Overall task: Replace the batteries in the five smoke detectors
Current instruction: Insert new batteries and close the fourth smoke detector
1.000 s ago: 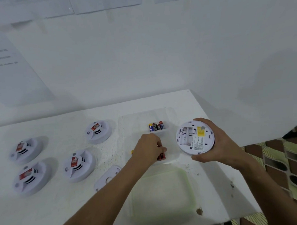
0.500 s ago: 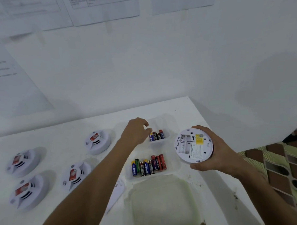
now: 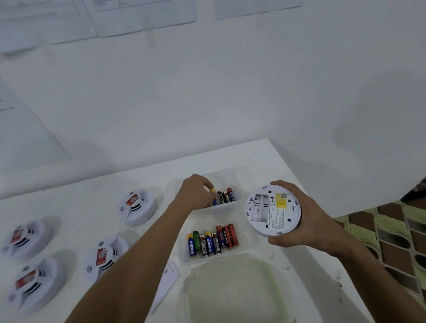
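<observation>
On the white table, at its left, four smoke detectors sit face up, each with a red sticker. Just right of them, under the left forearm, lies a flat white cover. Farther right, the left hand reaches into the far tray and pinches a yellow-tipped battery beside other cells. A near tray holds a row of batteries. At the right, the right hand grips the fifth detector, back up, its battery bay bare.

Left forearm crosses table, blocks detached cover.
</observation>
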### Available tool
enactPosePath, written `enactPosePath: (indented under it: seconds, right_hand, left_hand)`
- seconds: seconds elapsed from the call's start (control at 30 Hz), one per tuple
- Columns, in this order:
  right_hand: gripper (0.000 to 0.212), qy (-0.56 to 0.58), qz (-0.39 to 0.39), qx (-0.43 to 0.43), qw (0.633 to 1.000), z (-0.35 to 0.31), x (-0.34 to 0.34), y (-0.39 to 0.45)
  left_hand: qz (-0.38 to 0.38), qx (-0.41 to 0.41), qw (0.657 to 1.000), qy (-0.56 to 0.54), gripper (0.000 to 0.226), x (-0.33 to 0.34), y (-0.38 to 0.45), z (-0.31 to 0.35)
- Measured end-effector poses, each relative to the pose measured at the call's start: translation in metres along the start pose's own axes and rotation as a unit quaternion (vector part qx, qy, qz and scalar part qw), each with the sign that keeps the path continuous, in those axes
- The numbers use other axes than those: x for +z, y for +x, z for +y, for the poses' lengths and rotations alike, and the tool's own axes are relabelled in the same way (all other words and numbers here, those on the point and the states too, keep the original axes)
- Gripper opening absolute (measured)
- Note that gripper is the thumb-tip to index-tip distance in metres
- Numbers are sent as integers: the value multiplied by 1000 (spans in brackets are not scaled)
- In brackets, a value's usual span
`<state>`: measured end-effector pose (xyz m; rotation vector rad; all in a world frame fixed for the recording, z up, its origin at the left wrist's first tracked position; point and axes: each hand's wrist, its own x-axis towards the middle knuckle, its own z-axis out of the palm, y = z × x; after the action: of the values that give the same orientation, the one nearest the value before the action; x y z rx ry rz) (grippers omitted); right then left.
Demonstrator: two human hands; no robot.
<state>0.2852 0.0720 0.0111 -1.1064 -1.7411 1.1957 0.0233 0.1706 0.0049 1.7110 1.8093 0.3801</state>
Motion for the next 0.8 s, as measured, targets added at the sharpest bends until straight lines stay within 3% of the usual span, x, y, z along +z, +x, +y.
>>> enactPosePath:
  seconds: [0.2, 0.33, 0.5, 0.6, 0.8]
  right_hand:
    - [97, 8, -5, -7, 1000, -10, 7, 4]
    - [96, 15, -11, -21, 1000, -16, 12, 7]
    - [96, 19, -25, -37, 999, -17, 14, 4]
    - [95, 23, -36, -43, 998, -18, 13, 1]
    - [96, 32, -50, -43, 997, -21, 3, -3]
  left_hand:
    - [168, 97, 972, -132, 11, -21, -56, 38]
    - [101, 188, 956, -201, 16, -20, -105, 61]
    - [75, 205, 964, -149, 20, -4, -116, 59]
    - [73, 219, 971, -60, 31, -3, -118, 56]
    - [-67, 242, 967, -43, 87, -7, -123, 41]
